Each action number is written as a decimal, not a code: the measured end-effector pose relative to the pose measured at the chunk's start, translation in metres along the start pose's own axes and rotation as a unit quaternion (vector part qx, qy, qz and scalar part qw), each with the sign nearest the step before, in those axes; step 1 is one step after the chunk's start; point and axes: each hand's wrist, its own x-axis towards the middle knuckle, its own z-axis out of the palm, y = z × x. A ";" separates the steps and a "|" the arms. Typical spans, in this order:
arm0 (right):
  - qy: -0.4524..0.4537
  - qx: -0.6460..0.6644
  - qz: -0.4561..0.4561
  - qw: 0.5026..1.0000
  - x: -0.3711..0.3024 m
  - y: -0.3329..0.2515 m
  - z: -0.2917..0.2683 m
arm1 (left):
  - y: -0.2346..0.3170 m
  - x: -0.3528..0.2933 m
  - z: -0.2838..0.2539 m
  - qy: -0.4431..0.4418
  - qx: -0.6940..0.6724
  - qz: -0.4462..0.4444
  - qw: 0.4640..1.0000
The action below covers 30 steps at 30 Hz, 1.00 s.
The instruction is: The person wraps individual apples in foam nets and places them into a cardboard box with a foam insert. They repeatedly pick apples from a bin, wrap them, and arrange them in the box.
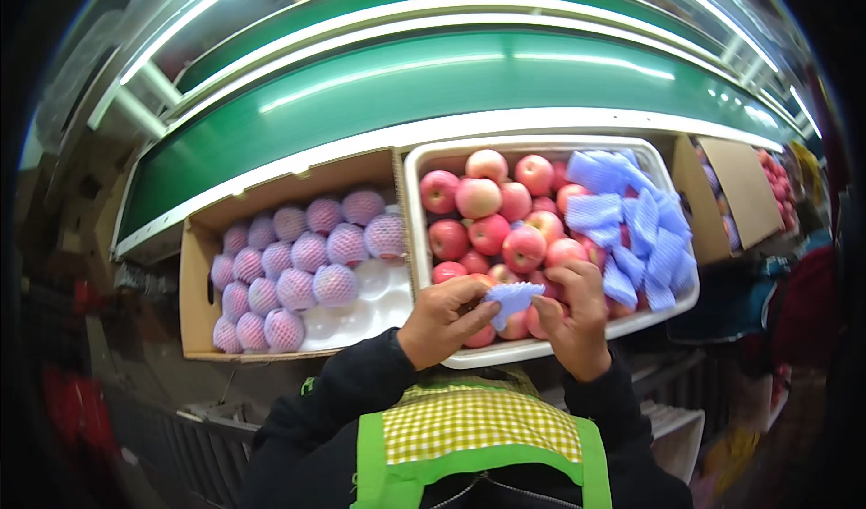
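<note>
A bluish-lilac foam net sleeve (pixel 512 302) is pinched between the thumb and fingers of my left hand (pixel 444 320), over the near edge of a white tub (pixel 411 204) of loose red apples (pixel 523 248). My right hand (pixel 579 318) is just right of the sleeve. Its thumb and bent fingers are apart, with the thumb tip close to the sleeve's edge; I see nothing held in it. More flat foam sleeves (pixel 642 225) lie heaped over the apples on the tub's right side.
Left of the tub stands a cardboard box (pixel 200 302) with rows of sleeved apples (pixel 294 288) on a white moulded tray (pixel 365 306). A green conveyor belt (pixel 379 81) runs behind. At far right is another carton (pixel 741 189) with fruit beside it.
</note>
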 end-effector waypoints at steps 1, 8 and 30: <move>-0.046 0.101 0.084 0.990 -0.008 -0.001 0.001 | -0.001 -0.001 -0.002 0.025 0.056 0.030 0.998; -0.217 0.445 0.256 0.830 -0.010 -0.009 0.033 | -0.018 -0.018 -0.006 -0.006 -0.183 -0.073 0.980; -0.195 0.019 -0.110 0.974 -0.002 -0.045 0.052 | -0.008 -0.025 -0.016 0.175 0.184 0.130 0.958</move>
